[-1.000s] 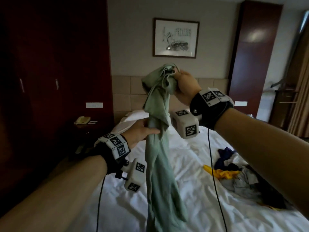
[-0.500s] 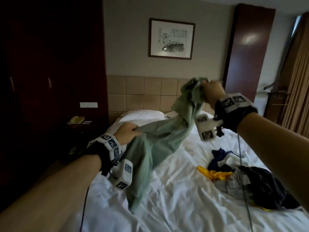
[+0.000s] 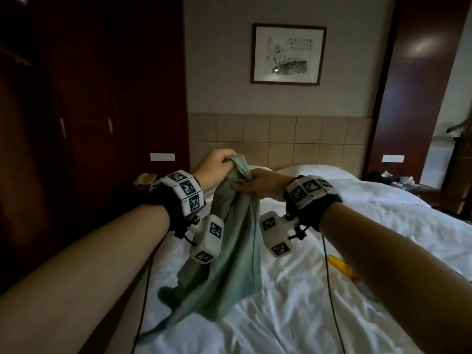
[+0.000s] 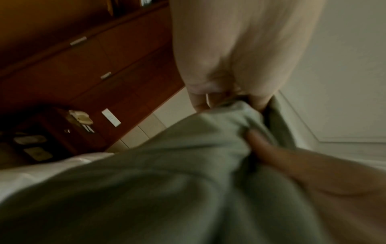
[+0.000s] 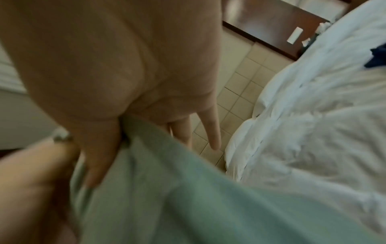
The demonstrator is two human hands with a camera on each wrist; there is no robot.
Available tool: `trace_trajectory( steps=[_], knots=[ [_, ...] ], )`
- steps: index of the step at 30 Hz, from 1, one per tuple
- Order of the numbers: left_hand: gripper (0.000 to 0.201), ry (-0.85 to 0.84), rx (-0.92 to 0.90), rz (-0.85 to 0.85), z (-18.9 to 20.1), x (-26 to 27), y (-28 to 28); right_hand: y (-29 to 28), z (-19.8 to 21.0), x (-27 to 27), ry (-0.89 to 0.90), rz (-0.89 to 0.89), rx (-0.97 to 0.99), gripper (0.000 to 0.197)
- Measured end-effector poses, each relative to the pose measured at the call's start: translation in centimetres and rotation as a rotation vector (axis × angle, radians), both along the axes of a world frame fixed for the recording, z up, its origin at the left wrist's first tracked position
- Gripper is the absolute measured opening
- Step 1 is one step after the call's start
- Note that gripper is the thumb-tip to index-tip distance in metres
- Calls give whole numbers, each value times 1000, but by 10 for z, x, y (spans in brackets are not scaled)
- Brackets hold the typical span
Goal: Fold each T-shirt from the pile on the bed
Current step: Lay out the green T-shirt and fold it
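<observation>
Head view, hands: My left hand [image 3: 217, 166] and right hand [image 3: 258, 186] are raised side by side above the bed [image 3: 332, 290], close together, knuckles nearly touching.
Head view, grip: I see the left hand's fingers curled over the bunched top edge of the green T-shirt [image 3: 229, 256]; the right hand pinches the same bunch just to the right of the left, thumb underneath.
Head view, shirt: It hangs down from both hands in loose folds, and its lower end trails onto the white sheet below my left wrist.
Head view, pile: Only a yellow garment [image 3: 341, 267] shows, lying on the sheet below and to the right of my right forearm; the remainder of the pile is out of frame.
Left wrist view: Blurred. The left hand [image 4: 240, 54] closes on a gather of the green T-shirt [image 4: 167, 173]; a finger of the right hand [image 4: 292, 165] presses into the cloth just beside it. A nightstand [image 4: 41, 140] with a telephone [image 4: 80, 117] on top sits further off to the left.
Right wrist view: Blurred. The right hand [image 5: 125, 74] clamps the green T-shirt [image 5: 188, 198] between thumb and fingers, little finger sticking out straight. The left hand [image 5: 31, 181] is right beside the thumb. The white bed [image 5: 313, 132] lies to the right, a dark blue garment [image 5: 377, 57] at its far edge.
</observation>
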State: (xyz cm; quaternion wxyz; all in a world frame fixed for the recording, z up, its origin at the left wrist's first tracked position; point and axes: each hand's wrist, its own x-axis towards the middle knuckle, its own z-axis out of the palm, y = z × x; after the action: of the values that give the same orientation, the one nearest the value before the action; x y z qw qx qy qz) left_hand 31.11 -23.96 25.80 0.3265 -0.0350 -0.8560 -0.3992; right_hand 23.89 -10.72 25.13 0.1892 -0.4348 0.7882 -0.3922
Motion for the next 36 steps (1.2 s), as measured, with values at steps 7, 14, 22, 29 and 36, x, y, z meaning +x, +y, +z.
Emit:
trace_trajectory(
  steps=[7, 14, 22, 29, 36],
  knots=[
    [19, -227, 1, -15, -6, 26, -36, -5, 8, 12, -185, 124, -124, 17],
    [34, -344, -487, 291, -8, 40, -43, 19, 19, 1, -263, -40, -426, 22],
    [20, -158, -194, 435, -24, 23, -50, 43, 28, -15, -281, -280, -631, 19],
    [9, -45, 21, 173, -4, 11, -22, 46, 12, -18, -14, -284, -222, 11],
    [19, -51, 178, -33, 13, 12, 17, -6, 3, 16, -112, 14, -89, 44]
  ],
)
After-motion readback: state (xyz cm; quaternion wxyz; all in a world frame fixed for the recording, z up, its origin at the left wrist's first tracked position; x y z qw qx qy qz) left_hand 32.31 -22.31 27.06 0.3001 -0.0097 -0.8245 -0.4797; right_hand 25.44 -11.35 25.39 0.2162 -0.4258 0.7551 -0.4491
